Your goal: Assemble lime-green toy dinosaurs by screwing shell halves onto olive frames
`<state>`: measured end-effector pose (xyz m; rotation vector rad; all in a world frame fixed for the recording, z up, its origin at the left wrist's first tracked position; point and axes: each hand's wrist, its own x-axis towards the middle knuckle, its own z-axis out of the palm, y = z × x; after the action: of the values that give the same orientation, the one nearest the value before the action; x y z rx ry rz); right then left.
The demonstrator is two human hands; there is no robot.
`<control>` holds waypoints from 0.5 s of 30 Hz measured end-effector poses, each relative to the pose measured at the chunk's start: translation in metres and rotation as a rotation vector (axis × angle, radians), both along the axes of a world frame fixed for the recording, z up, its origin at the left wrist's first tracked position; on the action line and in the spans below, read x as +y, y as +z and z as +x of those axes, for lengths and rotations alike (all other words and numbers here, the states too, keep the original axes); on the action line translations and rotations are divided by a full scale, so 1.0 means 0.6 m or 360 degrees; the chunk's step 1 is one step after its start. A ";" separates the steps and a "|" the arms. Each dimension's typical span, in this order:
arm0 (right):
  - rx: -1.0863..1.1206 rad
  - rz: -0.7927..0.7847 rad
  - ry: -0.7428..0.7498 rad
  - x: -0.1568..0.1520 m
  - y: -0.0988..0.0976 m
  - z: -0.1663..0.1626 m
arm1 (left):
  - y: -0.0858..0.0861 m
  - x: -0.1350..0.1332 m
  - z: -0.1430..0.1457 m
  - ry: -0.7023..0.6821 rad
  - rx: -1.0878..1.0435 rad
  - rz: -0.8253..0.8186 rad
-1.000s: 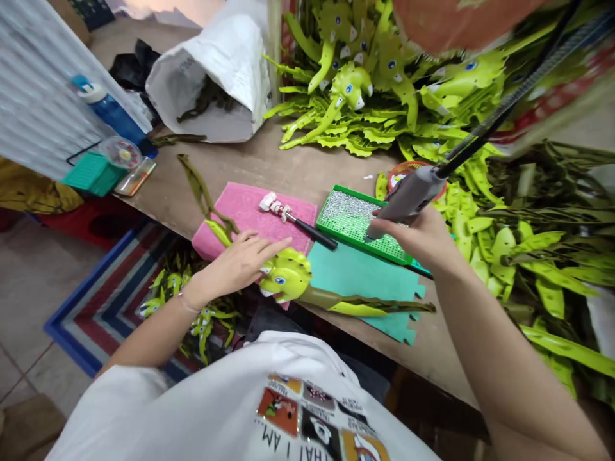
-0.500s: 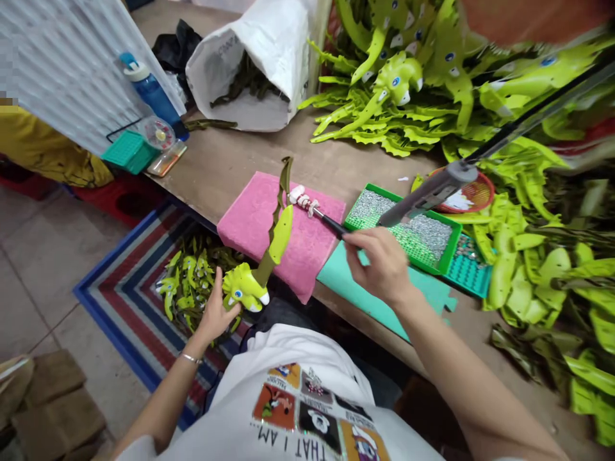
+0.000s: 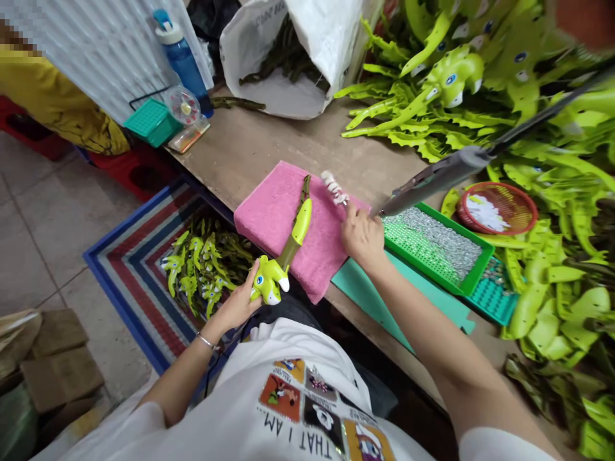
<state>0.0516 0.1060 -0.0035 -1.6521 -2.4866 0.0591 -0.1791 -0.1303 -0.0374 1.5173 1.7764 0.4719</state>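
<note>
My left hand point(image 3: 239, 304), low in front of the bench, is closed around the head of a yellow-green toy dinosaur point(image 3: 269, 282). The toy's olive body and tail reach up over a folded pink towel point(image 3: 283, 211). On the towel's right side, my right hand point(image 3: 362, 232) is closed around a thin tool point(image 3: 334, 187). White wrapping shows at the tool's far end; the fingers hide its handle. Beside that hand, the narrow end of a grey power screwdriver point(image 3: 432, 182) comes down from the upper right.
A green tray point(image 3: 473, 275) holds small metal screws, near a red basket point(image 3: 526, 224) of white pieces. Green toy parts point(image 3: 552, 294) are heaped at right. A white sack point(image 3: 298, 102) lies behind, a blue bottle point(image 3: 185, 64) left of it. More toys point(image 3: 196, 269) lie below the bench.
My right hand has moved forward along the tool, covering the black handle seen before. My left hand still grips the toy, which lies closer over the towel. The view has shifted.
</note>
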 end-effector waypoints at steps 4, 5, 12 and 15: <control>0.0327 -0.0177 -0.0192 0.001 0.047 -0.006 | -0.009 -0.002 0.012 0.0067 0.0036 0.0126; 0.0416 -0.0199 -0.0119 -0.009 0.063 -0.002 | -0.009 -0.004 0.014 0.0068 0.0104 0.0124; 0.0523 -0.0314 0.0734 -0.151 0.110 0.052 | 0.021 -0.006 0.006 -0.0045 0.0679 -0.0024; 0.0132 -0.0472 0.0790 -0.182 0.090 0.054 | 0.031 -0.003 0.004 -0.0079 0.0761 -0.0075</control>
<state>0.0840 -0.0031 0.0502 -1.0395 -2.8611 0.5630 -0.1770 -0.1320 -0.0189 1.7373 2.0806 0.0369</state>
